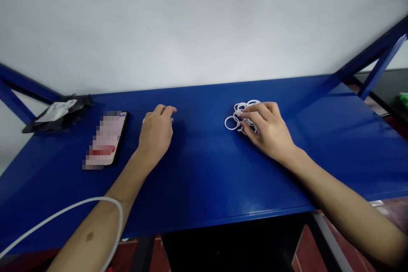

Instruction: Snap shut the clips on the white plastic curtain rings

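My right hand (267, 129) is at a small heap of thin white rings (245, 108) on the blue table. Its thumb and forefinger close in on the edge of the heap, where one larger white ring (232, 123) sticks out to the left. Part of the heap lies hidden beneath the fingers. Over the left half of the table is my left hand (157, 129), back upward, with loosely bent fingers and the forefinger pointing right. A small white edge (144, 120) peeks out beside it; what it belongs to is covered by the hand.
A phone (106, 140) with a blurred screen lies left of my left hand. Farther left is a black plastic packet (62, 112) with a white label. A white cable (63, 210) loops across my left forearm. Blue frame bars (372, 57) flank the table, before a white wall (204, 25).
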A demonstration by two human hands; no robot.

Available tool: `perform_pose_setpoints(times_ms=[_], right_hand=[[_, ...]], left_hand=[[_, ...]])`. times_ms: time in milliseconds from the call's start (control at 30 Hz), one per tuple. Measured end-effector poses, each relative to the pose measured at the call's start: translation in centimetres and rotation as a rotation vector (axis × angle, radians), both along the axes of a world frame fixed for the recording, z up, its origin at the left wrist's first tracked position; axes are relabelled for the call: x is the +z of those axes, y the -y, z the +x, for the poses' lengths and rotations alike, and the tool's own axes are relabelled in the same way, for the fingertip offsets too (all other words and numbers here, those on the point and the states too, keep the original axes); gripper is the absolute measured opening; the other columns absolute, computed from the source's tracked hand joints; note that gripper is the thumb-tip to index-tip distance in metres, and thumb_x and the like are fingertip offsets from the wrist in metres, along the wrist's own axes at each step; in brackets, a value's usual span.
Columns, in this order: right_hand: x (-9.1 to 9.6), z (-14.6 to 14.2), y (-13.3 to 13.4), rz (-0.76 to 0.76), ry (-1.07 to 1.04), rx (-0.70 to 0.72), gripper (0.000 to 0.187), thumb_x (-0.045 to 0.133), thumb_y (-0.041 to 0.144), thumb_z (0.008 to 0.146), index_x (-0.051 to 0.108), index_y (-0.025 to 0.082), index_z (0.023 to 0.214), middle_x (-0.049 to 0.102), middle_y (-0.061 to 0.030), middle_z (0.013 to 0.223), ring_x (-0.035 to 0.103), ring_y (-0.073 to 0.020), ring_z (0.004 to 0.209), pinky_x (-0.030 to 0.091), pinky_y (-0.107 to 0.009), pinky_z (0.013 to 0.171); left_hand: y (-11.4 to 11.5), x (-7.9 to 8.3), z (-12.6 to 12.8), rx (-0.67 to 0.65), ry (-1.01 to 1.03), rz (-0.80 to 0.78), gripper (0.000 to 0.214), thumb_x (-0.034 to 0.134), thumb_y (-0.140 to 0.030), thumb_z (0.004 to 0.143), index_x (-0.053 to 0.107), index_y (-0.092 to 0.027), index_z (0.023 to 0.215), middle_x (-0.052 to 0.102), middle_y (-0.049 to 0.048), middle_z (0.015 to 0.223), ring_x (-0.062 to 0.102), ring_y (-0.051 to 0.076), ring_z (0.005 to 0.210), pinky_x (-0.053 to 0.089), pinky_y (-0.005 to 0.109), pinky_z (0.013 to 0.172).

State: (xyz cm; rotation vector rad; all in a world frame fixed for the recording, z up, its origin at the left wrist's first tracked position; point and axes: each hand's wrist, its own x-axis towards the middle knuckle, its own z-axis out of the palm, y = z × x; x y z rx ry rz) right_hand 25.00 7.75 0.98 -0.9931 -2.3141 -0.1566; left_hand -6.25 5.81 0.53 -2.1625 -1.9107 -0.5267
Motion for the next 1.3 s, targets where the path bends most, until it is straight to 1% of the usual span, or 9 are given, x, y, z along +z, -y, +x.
perform_pose_setpoints(times_ms=[167, 233, 367, 467, 600, 800, 1000, 1167, 1300], right_hand=[[0.3, -0.6, 0.7, -0.025, -0.006, 0.049, 0.018, 0.06, 0.018, 0.091, 0.063, 0.02, 0.108, 0.067, -0.0102, 0.112, 0.052, -0.0274, 0.102, 0.048, -0.048, 0.09], [0.3, -0.9, 1.0, -0.032, 0.002, 0.087, 0.016, 0.059, 0.018, 0.092, 0.063, 0.019, 0.107, 0.067, -0.0098, 0.11, 0.053, -0.0267, 0.1, 0.048, -0.047, 0.09], [0.3, -1.2, 1.5, -0.072, -0.004, 0.131, 0.017, 0.058, 0.019, 0.092, 0.064, 0.02, 0.108, 0.067, -0.0092, 0.105, 0.053, -0.0267, 0.098, 0.049, -0.046, 0.088], [0.3, -1.3, 1.7, -0.102, -0.004, 0.144, 0.018, 0.058, 0.019, 0.092, 0.065, 0.02, 0.109, 0.067, -0.009, 0.104, 0.053, -0.0267, 0.098, 0.049, -0.046, 0.089], [0.3, -1.4, 1.9, -0.117, 0.005, 0.152, 0.017, 0.057, 0.02, 0.093, 0.065, 0.017, 0.108, 0.067, -0.0094, 0.102, 0.053, -0.026, 0.098, 0.049, -0.044, 0.089], [0.2, -1.5, 2.0, -0.154, 0.008, 0.171, 0.018, 0.056, 0.021, 0.094, 0.065, 0.018, 0.109, 0.068, -0.0091, 0.102, 0.053, -0.026, 0.097, 0.049, -0.044, 0.089], [0.2, -1.6, 2.2, -0.181, 0.002, 0.201, 0.018, 0.055, 0.022, 0.095, 0.066, 0.018, 0.108, 0.068, -0.0091, 0.1, 0.054, -0.0258, 0.098, 0.049, -0.045, 0.089], [0.3, -2.0, 2.7, -0.198, 0.021, 0.242, 0.018, 0.054, 0.022, 0.096, 0.066, 0.016, 0.107, 0.067, -0.0098, 0.1, 0.054, -0.0249, 0.097, 0.049, -0.043, 0.088], [0.2, -2.5, 3.1, -0.235, 0.039, 0.277, 0.018, 0.054, 0.023, 0.096, 0.066, 0.015, 0.107, 0.067, -0.0097, 0.098, 0.054, -0.0246, 0.098, 0.05, -0.042, 0.088]], left_hand=[[0.4, 0.3, 0.7, -0.04, 0.007, 0.013, 0.027, 0.046, -0.015, 0.091, 0.064, -0.019, 0.109, 0.067, 0.0107, 0.105, 0.062, 0.026, 0.082, 0.051, 0.043, 0.076], [0.4, 0.4, 0.8, 0.008, -0.066, 0.014, 0.025, 0.051, -0.024, 0.091, 0.063, -0.018, 0.113, 0.066, 0.0138, 0.109, 0.061, 0.031, 0.093, 0.05, 0.046, 0.079], [0.1, 0.5, 0.3, 0.192, -0.174, -0.087, 0.042, 0.056, -0.046, 0.089, 0.062, -0.014, 0.117, 0.064, 0.0214, 0.11, 0.057, 0.042, 0.1, 0.049, 0.054, 0.076], [-0.2, 0.3, -0.1, 0.204, -0.153, -0.18, 0.038, 0.051, -0.042, 0.092, 0.063, -0.014, 0.115, 0.062, 0.0212, 0.111, 0.056, 0.041, 0.102, 0.05, 0.05, 0.072], [-0.4, -0.1, -0.3, 0.128, -0.112, -0.151, 0.028, 0.048, -0.031, 0.092, 0.063, -0.018, 0.11, 0.063, 0.0163, 0.108, 0.059, 0.034, 0.098, 0.051, 0.042, 0.069], [-0.6, -0.1, -0.6, 0.042, 0.011, -0.106, 0.024, 0.046, -0.021, 0.091, 0.065, -0.019, 0.105, 0.068, 0.0107, 0.103, 0.065, 0.026, 0.087, 0.052, 0.039, 0.075], [-0.1, 1.4, 0.8, -0.089, 0.249, 0.048, 0.015, 0.054, -0.025, 0.091, 0.067, -0.02, 0.096, 0.071, 0.0043, 0.091, 0.065, 0.017, 0.075, 0.051, 0.031, 0.073], [1.3, 2.1, 3.1, -0.136, 0.503, 0.027, 0.02, 0.054, -0.032, 0.095, 0.069, -0.02, 0.088, 0.068, -0.0022, 0.071, 0.056, 0.01, 0.055, 0.045, 0.023, 0.056], [2.3, 1.0, 4.9, -0.334, 0.395, 0.056, 0.016, 0.055, -0.027, 0.094, 0.067, -0.017, 0.091, 0.07, 0.0022, 0.086, 0.065, 0.014, 0.077, 0.05, 0.026, 0.072]])
